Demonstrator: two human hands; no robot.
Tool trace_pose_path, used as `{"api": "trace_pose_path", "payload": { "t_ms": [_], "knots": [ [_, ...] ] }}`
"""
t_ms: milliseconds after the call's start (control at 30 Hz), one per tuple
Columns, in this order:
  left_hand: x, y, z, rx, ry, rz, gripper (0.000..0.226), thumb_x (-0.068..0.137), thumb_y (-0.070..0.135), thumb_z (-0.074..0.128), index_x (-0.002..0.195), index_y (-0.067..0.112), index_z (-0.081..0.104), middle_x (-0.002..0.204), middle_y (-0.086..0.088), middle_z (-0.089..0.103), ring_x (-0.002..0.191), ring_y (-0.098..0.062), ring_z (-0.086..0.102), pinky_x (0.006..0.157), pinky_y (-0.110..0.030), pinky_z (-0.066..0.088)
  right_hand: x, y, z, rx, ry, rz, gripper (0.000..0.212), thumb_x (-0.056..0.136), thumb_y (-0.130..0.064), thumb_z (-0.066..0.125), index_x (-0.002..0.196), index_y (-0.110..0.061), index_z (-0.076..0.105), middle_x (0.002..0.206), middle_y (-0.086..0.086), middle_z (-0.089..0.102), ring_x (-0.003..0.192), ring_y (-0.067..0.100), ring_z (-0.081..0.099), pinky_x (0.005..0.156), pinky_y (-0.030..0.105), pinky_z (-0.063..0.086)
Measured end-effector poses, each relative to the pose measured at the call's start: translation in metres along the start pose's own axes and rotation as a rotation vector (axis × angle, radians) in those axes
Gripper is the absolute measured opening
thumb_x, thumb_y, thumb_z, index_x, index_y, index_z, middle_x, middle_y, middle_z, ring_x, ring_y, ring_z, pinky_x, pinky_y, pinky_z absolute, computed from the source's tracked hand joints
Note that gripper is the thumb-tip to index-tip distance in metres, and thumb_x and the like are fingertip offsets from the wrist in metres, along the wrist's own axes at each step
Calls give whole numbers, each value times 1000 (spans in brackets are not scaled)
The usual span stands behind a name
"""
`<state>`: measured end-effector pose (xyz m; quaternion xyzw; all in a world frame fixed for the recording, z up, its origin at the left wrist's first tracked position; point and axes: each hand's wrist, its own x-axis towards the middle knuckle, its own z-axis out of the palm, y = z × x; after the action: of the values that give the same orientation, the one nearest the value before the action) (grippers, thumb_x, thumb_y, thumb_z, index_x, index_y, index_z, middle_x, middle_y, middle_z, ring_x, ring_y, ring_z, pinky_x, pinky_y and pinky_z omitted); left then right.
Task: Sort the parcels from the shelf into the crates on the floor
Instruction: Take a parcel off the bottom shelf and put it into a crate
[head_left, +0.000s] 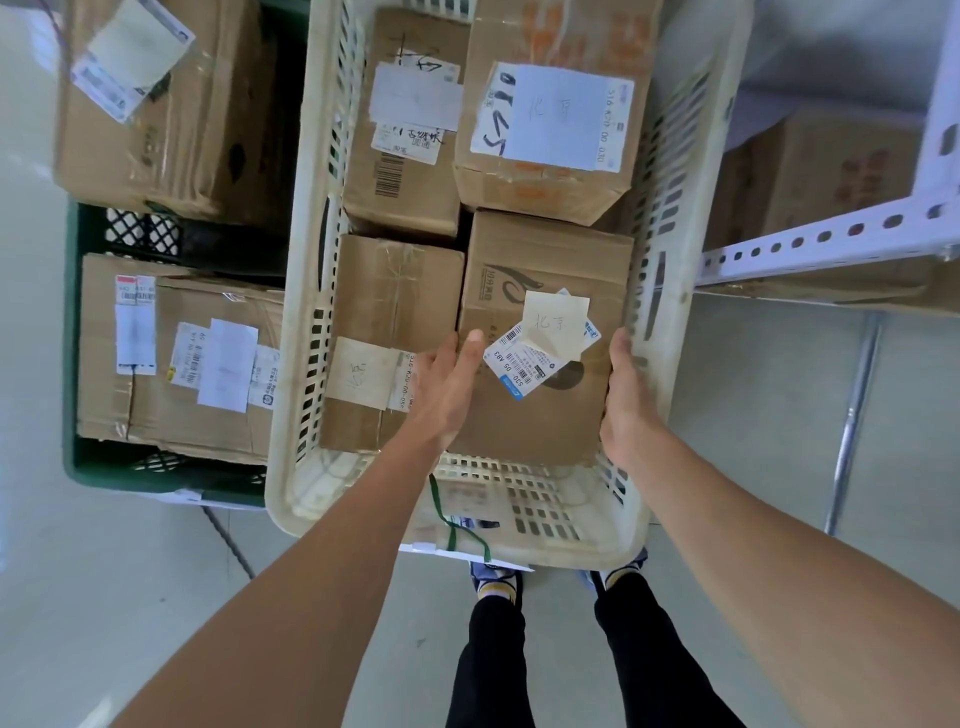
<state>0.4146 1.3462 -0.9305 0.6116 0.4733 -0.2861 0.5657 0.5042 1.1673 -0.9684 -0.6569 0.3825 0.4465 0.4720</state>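
At the far left, a green crate (72, 364) is standing on the floor. It is already holding a near taped parcel (182, 364), and a larger far parcel (156, 130) seems to be lying across its far end.

Just right of it, a white crate (306, 312) is filling up. A barcoded parcel (410, 130) is lying at its far left, a white-labelled parcel (550, 119) at its far right and a yellow-noted parcel (384, 322) at its near left.

The left hand (447, 384) is pressing on the left side of the brown parcel (545, 415) at the near right of the white crate. Its thumb is lying along the top edge and its fingers look fairly straight, with their tips slipping out of sight between the two near parcels. The right hand (628, 395) is pressing the opposite side in the same flat way, its fingertips hidden between parcel and crate wall. The brown parcel is sitting low inside the crate, touching its near-left neighbour; whether it is resting on the bottom is not showing.

At the far right, the shelf (831, 244) is still carrying at least one boxed parcel (821, 171).

Judging by this, the sorting is well underway: several parcels are lying in the crates, this one is being set in place, and some shelf stock is waiting.
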Motion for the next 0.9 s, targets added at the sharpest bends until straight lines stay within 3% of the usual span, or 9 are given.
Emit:
{"api": "trace_pose_path", "payload": {
  "t_ms": [100,200,333,400,567,633,733,833,900],
  "knots": [
    [2,-2,4,-17,29,15,39,101,75,32,114,47,56,152,1,32,153,-29,30,126,-57,28,2,0,-1,18,-13,-21,105,81,-95,43,167,-36,28,174,-2,29,160,17,27,132,49,20],
    [4,-2,5,-57,52,2,38,107,71,33,88,39,45,160,-7,34,152,-32,33,126,-62,29,3,2,-4,7,-29,-38,114,72,-98,44,166,-36,31,173,-1,32,159,19,30,131,51,23],
    [-2,1,-1,-71,72,-19,42,104,76,33,111,43,58,164,-5,31,152,-30,35,127,-60,30,-4,1,-8,-8,-56,-61,107,76,-97,41,164,-36,36,173,-2,33,159,19,30,131,53,22],
    [-14,8,-4,-50,91,-10,77,96,81,30,144,28,60,165,-4,31,153,-29,36,127,-60,31,-18,-4,-8,-10,-90,-106,101,81,-95,38,165,-38,33,174,-5,28,161,16,25,132,51,17],
    [-71,52,-11,-106,19,91,93,91,84,22,130,12,66,153,-13,55,139,-30,54,121,-54,40,-93,-31,-15,25,-151,-394,89,92,-85,32,167,-39,20,176,-15,18,160,3,15,130,35,10],
    [-102,73,-9,-150,-4,148,81,93,85,26,116,19,65,130,-2,67,115,-15,62,107,-42,42,-131,-45,-26,60,-169,-506,80,99,-77,27,168,-37,20,176,-16,19,160,2,15,132,37,10],
    [-151,106,-7,-159,-24,238,30,106,75,29,107,60,55,108,30,59,89,12,65,93,-30,44,-190,-65,-52,122,-180,-616,77,99,-75,26,167,-38,22,174,-18,21,158,-1,19,131,37,13],
    [-200,144,-1,-199,-70,305,53,108,71,30,149,40,46,128,24,49,93,13,65,68,-12,51,-242,-79,-85,161,-157,-703,75,98,-69,24,167,-37,23,173,-19,25,157,-2,25,129,33,17],
    [-234,166,8,-207,-116,355,70,106,75,28,165,37,34,161,13,40,129,-5,56,74,-16,54,-269,-84,-110,180,-148,-744,76,98,-68,23,167,-36,24,173,-19,26,157,-2,26,130,34,18]
  ]
}}
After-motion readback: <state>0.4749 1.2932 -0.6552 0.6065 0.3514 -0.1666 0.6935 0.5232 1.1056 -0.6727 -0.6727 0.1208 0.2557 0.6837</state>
